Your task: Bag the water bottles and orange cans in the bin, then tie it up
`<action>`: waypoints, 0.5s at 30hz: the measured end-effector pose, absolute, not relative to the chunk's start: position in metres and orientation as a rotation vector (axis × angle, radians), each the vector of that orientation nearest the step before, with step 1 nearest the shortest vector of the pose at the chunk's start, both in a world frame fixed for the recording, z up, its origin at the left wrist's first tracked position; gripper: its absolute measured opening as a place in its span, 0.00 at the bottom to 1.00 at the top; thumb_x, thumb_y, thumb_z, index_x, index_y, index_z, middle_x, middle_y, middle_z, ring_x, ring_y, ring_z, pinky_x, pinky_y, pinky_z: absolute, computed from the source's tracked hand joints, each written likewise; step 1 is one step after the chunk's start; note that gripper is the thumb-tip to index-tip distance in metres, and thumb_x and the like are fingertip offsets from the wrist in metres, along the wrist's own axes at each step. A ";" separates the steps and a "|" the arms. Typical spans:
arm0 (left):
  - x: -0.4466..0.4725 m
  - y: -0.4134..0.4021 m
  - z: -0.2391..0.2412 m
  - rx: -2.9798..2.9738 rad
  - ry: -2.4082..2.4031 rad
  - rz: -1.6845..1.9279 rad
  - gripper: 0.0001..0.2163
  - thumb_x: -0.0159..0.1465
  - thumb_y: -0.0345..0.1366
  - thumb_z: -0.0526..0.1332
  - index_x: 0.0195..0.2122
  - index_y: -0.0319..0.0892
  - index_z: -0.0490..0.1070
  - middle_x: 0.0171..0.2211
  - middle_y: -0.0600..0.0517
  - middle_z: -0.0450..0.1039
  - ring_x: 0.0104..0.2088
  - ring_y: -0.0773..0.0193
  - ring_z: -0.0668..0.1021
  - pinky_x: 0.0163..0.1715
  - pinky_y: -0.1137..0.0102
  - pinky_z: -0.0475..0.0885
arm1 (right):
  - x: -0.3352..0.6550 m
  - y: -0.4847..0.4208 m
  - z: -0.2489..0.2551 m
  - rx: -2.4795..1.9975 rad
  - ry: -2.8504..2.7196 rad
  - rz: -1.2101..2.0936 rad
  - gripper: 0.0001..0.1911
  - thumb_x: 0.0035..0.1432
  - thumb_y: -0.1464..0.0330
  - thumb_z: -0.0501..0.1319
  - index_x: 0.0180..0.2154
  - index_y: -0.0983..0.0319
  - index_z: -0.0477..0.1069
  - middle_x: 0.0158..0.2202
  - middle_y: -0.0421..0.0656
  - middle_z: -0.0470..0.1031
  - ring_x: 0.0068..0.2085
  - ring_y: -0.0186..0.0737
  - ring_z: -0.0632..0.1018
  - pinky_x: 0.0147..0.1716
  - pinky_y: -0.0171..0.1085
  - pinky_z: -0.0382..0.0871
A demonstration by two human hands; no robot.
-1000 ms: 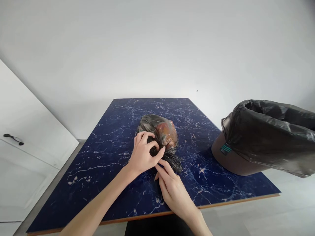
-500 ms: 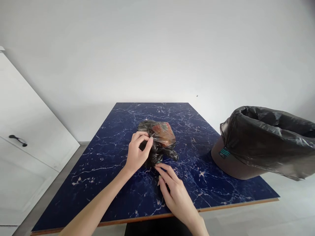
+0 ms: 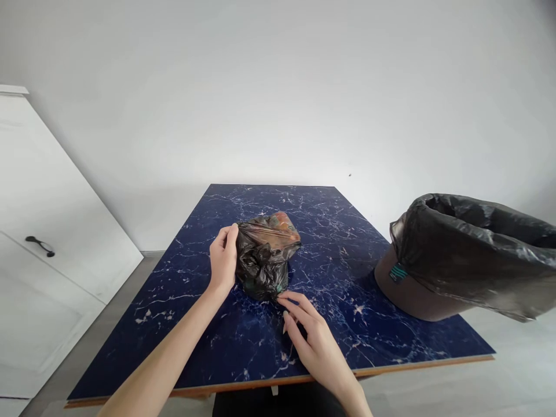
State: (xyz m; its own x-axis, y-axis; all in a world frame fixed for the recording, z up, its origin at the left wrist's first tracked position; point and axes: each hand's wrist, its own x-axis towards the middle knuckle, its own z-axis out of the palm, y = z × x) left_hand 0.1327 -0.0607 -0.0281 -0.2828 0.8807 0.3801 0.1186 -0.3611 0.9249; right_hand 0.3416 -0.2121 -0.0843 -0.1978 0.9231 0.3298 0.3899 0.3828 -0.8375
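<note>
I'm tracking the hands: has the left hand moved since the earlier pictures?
Yes. The left hand has moved left, judged against the blue table.

Left hand [image 3: 223,259] pinching; right hand [image 3: 318,337] lower, loosely curled.

Bag [image 3: 263,269], 6 o'clock: thin plastic, glossy, crumpled
Bin liner [image 3: 473,258], 3 o'clock: shiny plastic film
Bin wall [image 3: 419,298]: smooth, matt
Tabletop [image 3: 339,330]: smooth, marble-patterned, wood-look edge [image 3: 417,366]
</note>
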 end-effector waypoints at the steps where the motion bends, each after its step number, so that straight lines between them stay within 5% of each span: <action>1: 0.130 -0.058 -0.028 1.340 1.267 1.691 0.20 0.73 0.56 0.62 0.36 0.43 0.75 0.33 0.53 0.75 0.33 0.61 0.76 0.33 0.69 0.72 | 0.342 -0.212 -0.086 -1.151 -1.747 0.773 0.22 0.80 0.61 0.52 0.68 0.49 0.73 0.66 0.49 0.74 0.53 0.48 0.84 0.49 0.42 0.83; 6: 0.120 -0.047 -0.025 1.248 1.208 1.576 0.20 0.75 0.54 0.62 0.46 0.39 0.78 0.41 0.49 0.81 0.37 0.61 0.82 0.40 0.63 0.80 | 0.344 -0.207 -0.095 -1.180 -1.581 0.876 0.21 0.81 0.57 0.51 0.62 0.53 0.77 0.64 0.52 0.74 0.34 0.38 0.81 0.38 0.41 0.81; 10: 0.122 -0.050 -0.021 1.302 1.185 1.513 0.20 0.74 0.54 0.63 0.46 0.40 0.80 0.43 0.47 0.84 0.42 0.56 0.84 0.46 0.60 0.80 | 0.344 -0.203 -0.096 -1.185 -1.422 0.802 0.19 0.79 0.55 0.54 0.56 0.56 0.78 0.61 0.53 0.75 0.37 0.41 0.82 0.39 0.42 0.80; 15: 0.131 -0.068 -0.008 1.491 1.216 1.484 0.20 0.70 0.56 0.65 0.42 0.44 0.83 0.46 0.47 0.85 0.51 0.48 0.83 0.50 0.63 0.77 | 0.332 -0.191 -0.071 -1.232 -1.231 0.688 0.18 0.74 0.51 0.61 0.51 0.57 0.73 0.43 0.47 0.79 0.39 0.44 0.79 0.39 0.42 0.77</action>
State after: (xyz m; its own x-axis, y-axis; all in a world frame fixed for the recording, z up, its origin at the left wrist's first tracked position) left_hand 0.1306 -0.0683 -0.0081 -0.0956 0.9384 0.3319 0.1405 -0.3174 0.9378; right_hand 0.3317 -0.1908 -0.0710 0.2641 0.9120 0.3140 0.2104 0.2632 -0.9415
